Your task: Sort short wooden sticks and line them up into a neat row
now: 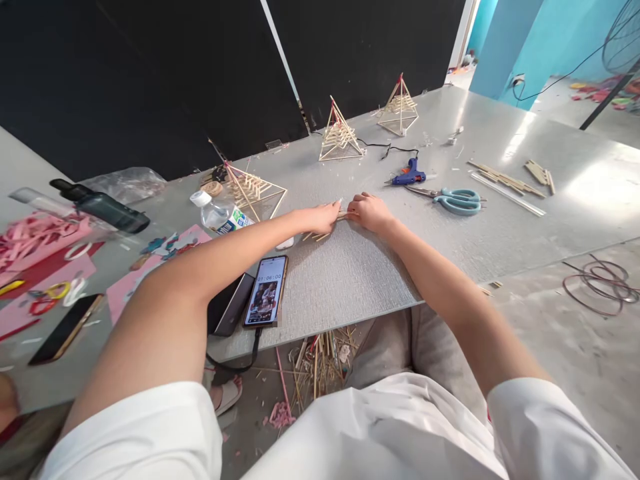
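1. Hands: On my head view, the left hand (325, 217) and right hand (371, 212) meet near the middle of the grey tabletop (350, 283).
2. Left fingers: Bent and held close together over a small group of thin wooden sticks (316, 237); I cannot tell the exact fingertip grip.
3. Right fingers: Curled, with the tips pinching the right end of the same group.
4. Work location: The group lies between and beneath the hands, stick ends projecting below the left hand, beyond the phone (267, 292) with its lit screen.
5. Left side: A clear bottle (216, 212) with a white cap stands beside the left forearm, next to the left stick pyramid (253, 190).
6. Far side: I read two further units, the middle stick pyramid (340, 137) and the right stick pyramid (400, 110).
7. Right side: A blue glue gun (411, 175) lies near the scissors (457, 201); loose wooden sticks (505, 179) lie farther right.
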`<state>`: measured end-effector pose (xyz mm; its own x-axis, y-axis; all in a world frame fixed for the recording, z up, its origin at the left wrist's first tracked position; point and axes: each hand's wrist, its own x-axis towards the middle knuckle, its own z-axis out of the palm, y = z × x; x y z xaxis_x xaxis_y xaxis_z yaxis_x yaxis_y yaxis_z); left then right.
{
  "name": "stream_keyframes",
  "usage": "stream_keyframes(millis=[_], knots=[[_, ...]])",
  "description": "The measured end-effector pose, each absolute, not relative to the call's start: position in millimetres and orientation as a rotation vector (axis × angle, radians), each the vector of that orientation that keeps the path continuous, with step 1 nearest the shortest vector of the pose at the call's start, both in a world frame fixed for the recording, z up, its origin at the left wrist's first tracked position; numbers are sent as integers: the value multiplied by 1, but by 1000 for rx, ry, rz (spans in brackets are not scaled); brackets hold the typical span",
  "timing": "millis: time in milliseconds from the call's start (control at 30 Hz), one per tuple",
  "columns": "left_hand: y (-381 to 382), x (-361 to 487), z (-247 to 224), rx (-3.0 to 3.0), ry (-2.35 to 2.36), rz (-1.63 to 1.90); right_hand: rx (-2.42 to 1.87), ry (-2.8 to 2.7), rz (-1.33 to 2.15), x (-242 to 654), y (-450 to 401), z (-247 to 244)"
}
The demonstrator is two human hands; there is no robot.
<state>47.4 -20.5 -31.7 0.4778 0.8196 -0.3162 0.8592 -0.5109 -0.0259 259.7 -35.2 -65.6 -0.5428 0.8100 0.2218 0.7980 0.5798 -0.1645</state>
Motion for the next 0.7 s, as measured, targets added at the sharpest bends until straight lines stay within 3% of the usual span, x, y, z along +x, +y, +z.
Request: stream_keyframes(millis=[433,700], knots=[[-8,25,-29,2468,1749,-134,-1529,-2448,-11,272,-34,-56],[11,25,-22,2305,1639,-161,-1222,-2548,34,250,-49,-57]])
